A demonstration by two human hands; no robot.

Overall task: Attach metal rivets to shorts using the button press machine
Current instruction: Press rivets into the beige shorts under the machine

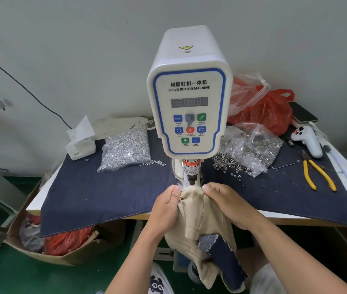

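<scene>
1 button press machine [189, 98], 2 hands: left hand [165, 205], right hand [228, 203], 1 beige shorts [198, 211], 2 clear bags of metal parts: rivet bag [126, 149], eyelet bag [251, 147]; 1 red plastic bag [268, 111] on table, 1 yellow pliers [319, 176], 1 phone [302, 113], 1 cardboard box [41, 254]

At the right of the frame we see yellow-handled pliers [319, 176] lying on the dark blue cloth [96, 196] that covers the counter [295, 215]. Above them lies a white handheld device [308, 141] with red and black buttons, and a dark phone [302, 113] sits near the wall. A red plastic bag [272, 113] is bunched at the upper right. Left of centre we find a small white box [80, 145] with paper sticking out. At lower left, a cardboard box [41, 254] on the green floor [9, 279] holds red bags.
</scene>
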